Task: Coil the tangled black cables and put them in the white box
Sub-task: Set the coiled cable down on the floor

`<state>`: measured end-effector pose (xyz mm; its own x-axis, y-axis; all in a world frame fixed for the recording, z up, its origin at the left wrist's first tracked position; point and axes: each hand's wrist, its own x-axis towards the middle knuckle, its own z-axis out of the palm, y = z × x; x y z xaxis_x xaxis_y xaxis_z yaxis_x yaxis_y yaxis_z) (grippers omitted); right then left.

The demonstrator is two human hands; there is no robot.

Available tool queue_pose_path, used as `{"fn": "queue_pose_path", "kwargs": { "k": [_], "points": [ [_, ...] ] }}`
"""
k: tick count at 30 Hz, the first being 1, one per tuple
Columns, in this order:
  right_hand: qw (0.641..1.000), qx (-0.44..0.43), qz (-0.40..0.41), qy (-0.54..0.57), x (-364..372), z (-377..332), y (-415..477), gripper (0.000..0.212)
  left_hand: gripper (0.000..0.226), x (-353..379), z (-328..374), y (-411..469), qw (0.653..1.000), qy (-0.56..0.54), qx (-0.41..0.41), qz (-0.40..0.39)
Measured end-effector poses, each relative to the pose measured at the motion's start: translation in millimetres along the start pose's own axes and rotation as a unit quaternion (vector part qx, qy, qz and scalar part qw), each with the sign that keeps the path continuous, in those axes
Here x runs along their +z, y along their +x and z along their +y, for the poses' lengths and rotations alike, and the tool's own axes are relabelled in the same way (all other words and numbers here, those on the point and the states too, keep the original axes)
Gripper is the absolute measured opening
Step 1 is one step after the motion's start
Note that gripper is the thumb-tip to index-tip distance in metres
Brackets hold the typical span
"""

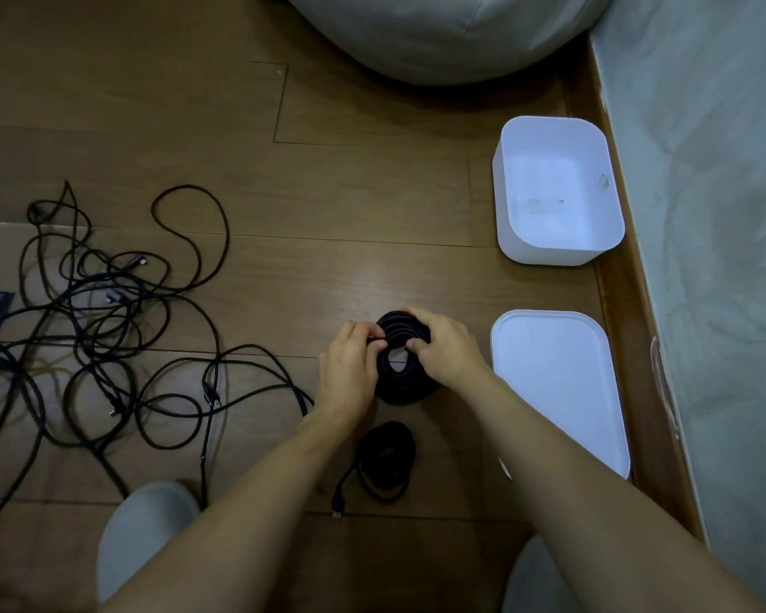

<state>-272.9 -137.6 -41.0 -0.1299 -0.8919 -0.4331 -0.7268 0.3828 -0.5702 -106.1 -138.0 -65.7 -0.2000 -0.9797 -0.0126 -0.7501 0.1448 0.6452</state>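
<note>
Both hands hold one coiled black cable (402,360) above the wooden floor, in the middle of the view. My left hand (350,369) pinches its left side and my right hand (445,347) grips its right side. A second coiled black cable (388,462) lies on the floor just below, its plug end sticking out to the left. A heap of tangled black cables (107,311) spreads over the floor at the left. The white box (553,192) stands open at the upper right, with nothing in it.
The box's white lid (558,387) lies flat on the floor right of my hands. A grey beanbag (438,33) fills the top, and a grey bedsheet (717,214) runs down the right side. Two grey slippers (142,533) show at the bottom.
</note>
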Motion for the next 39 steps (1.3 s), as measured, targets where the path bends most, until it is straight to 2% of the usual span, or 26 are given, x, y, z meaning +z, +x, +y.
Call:
{"fn": "queue_pose_path", "kwargs": {
  "k": [3,6,11,14,17,23,28,30,34,37,39],
  "points": [
    [1.000,0.017,-0.003,0.023,0.9,4.4,-0.1,0.053,0.012,5.5,-2.4,1.6,0.999,-0.031,-0.012,-0.010],
    [1.000,0.007,0.009,0.000,3.5,2.7,-3.0,0.055,0.009,11.8,-1.2,3.8,0.999,-0.033,-0.014,-0.006],
    [0.998,0.007,0.052,-0.043,8.0,4.9,-10.1,0.056,0.015,9.6,-5.0,1.9,0.996,0.064,0.069,-0.010],
    [0.996,0.010,0.056,-0.066,9.4,1.6,-11.3,0.054,0.014,2.5,-4.4,2.4,0.992,0.096,0.086,-0.015],
    [0.996,0.003,0.062,-0.069,10.0,1.4,-11.4,0.052,0.012,-1.9,6.7,-0.5,0.996,0.082,0.044,-0.014],
    [0.998,0.002,0.055,-0.035,6.1,6.3,-7.5,0.050,0.015,-10.7,8.9,11.4,0.997,-0.014,-0.070,-0.040],
    [0.998,-0.010,0.057,-0.031,2.4,15.0,-3.1,0.048,0.010,-3.3,2.0,16.1,0.979,-0.126,-0.155,-0.050],
    [0.998,-0.007,0.061,-0.022,5.6,18.2,-3.3,0.048,0.009,4.1,-1.1,16.2,0.972,-0.140,-0.183,-0.052],
    [0.996,0.004,0.053,-0.065,5.0,16.7,1.3,0.050,0.010,7.3,8.4,20.9,0.969,-0.153,-0.188,-0.057],
    [0.992,-0.008,0.034,-0.120,3.2,15.6,-6.7,0.054,0.006,9.0,12.9,14.3,0.980,-0.134,-0.141,-0.046],
    [0.991,-0.025,0.026,-0.129,3.2,18.0,-15.0,0.059,0.014,7.9,11.5,11.9,0.986,-0.122,-0.113,-0.030]
  ]
}}
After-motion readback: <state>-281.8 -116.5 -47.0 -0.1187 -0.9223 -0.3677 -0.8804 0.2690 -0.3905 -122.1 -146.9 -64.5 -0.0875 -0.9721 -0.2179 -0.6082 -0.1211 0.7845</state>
